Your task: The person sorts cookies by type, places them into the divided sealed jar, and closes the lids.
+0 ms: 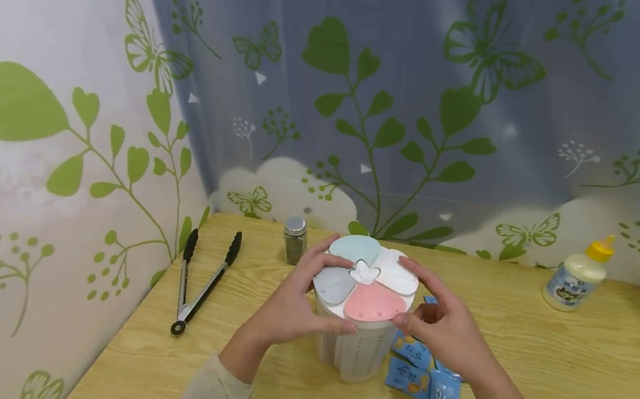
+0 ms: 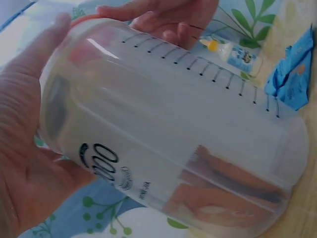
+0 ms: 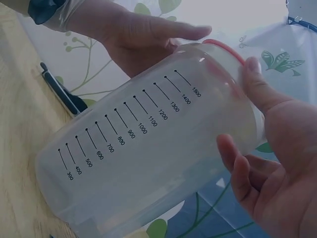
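Note:
A translucent plastic storage canister (image 1: pixel 362 352) stands upright on the table. Its lid (image 1: pixel 385 302) has petal-shaped flaps in pale green, white, pink and grey around a small white flower-shaped middle. My left hand (image 1: pixel 290 305) grips the lid's left side, fingers over the top and thumb along the front. From the right, my right hand (image 1: pixel 448 326) holds the rim, with the thumb by the pink flap and a finger on the white one. Orange-brown packets (image 2: pixel 223 198) show through the wall low inside. Black measuring marks (image 3: pixel 124 114) run up one side.
Several blue snack packets (image 1: pixel 442 398) lie right of the canister, partly behind it and my right hand. Tongs (image 1: pixel 199 294) lie spread at the left. A small spice jar (image 1: pixel 294 241) stands behind. At the back right is a yellow-capped bottle (image 1: pixel 574 281). Patterned curtains border the table.

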A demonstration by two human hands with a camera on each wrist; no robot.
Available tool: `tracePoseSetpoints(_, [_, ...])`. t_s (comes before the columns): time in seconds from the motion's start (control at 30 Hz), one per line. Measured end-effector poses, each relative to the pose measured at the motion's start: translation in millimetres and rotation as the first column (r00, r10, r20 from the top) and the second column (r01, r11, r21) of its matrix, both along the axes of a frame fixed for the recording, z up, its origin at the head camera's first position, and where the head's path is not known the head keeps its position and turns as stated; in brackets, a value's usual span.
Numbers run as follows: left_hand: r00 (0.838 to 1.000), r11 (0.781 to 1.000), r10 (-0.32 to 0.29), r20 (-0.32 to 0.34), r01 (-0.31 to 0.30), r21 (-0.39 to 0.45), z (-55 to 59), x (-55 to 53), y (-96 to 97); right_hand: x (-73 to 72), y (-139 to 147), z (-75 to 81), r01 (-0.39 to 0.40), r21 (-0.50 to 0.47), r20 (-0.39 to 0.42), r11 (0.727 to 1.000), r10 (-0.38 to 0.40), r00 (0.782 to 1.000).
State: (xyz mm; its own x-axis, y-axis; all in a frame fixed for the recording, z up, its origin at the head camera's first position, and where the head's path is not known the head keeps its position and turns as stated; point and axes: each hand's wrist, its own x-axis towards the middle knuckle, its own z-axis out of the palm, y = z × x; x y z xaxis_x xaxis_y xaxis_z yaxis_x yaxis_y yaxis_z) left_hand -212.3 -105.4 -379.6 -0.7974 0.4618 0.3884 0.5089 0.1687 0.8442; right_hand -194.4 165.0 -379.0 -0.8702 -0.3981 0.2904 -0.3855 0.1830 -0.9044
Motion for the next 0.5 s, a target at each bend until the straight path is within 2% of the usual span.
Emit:
tracePoseSetpoints(0.17, [0.997,0.999,0.052,-0.065,-0.052,-0.002,-5.6,-3.7,3.1,1.3,1.6,1.4,0.043,-0.032,0.004,0.999,-0.043,0.999])
tracePoseSetpoints(0.43, [0.99,0.999,0.047,-0.133,-0.05,-0.015,-8.1,-6.3,0.3,2.0,3.0,3.6,0.06,-0.024,0.021,0.998,-0.06,0.998])
tracePoseSetpoints(0.5, [0.988,0.998,0.063,-0.14,-0.06,0.023,-8.9,-7.4,0.9,2.7,2.6,4.3,0.075,-0.018,0.034,0.997,-0.075,0.997])
